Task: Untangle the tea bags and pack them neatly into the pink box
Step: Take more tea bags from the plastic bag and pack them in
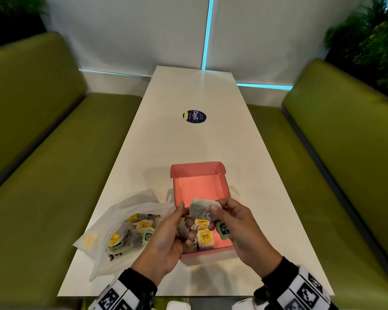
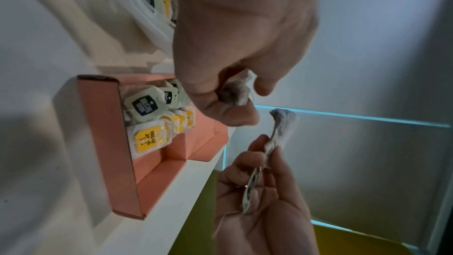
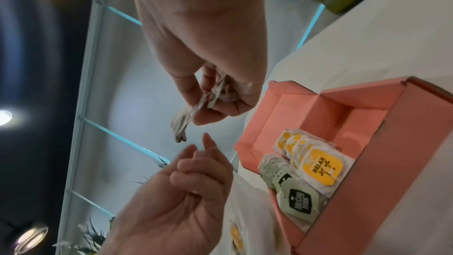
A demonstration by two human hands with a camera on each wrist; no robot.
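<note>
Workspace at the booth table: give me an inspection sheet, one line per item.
Surface: white table, a round dark sticker at its middle.
Job's things: pink box open, lid up; tagged tea bags fill only its near end. Loose tea bags in the plastic bag left of it.
Clutter: nothing seen beyond the plastic bag.
Grippers: right hand pinches a tea bag above the box, its green tag hanging below; left hand holds another tea bag.
Cables: none; thin tea-bag strings only.
Surroundings: green benches both sides, white wall with blue light strips, plants in corners.
</note>
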